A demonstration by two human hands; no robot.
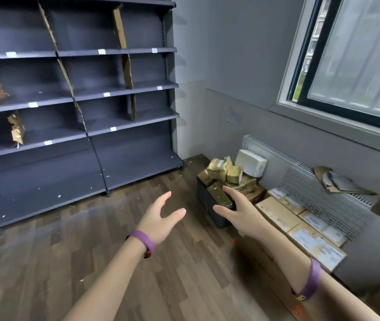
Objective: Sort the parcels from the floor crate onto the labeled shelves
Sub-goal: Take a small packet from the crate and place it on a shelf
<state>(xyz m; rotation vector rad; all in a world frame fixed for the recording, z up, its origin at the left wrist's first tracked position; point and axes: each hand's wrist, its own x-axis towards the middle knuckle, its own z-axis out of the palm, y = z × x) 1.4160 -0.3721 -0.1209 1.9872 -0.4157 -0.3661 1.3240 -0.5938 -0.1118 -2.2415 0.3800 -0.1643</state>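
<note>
The gold-wrapped parcels sit heaped in the black crate on the wooden floor, in the corner beyond the right end of the shelves, with one long parcel lying along the crate's near rim. Your right hand is stretched out at that long parcel, fingers spread and thumb apart, gripping nothing; it overlaps the parcel's end, though whether skin touches the wrapping is hard to tell from this angle. Your left hand hovers just left of the crate above the floor, also spread wide and holding nothing, palm turned toward the right one. Both wrists carry purple bands. The dark shelves stand to the left, split by torn cardboard dividers and marked along their front edges with small white labels. Behind the crate a white package leans against the radiator, and a row of brown labelled boxes runs along the wall under the window.
</note>
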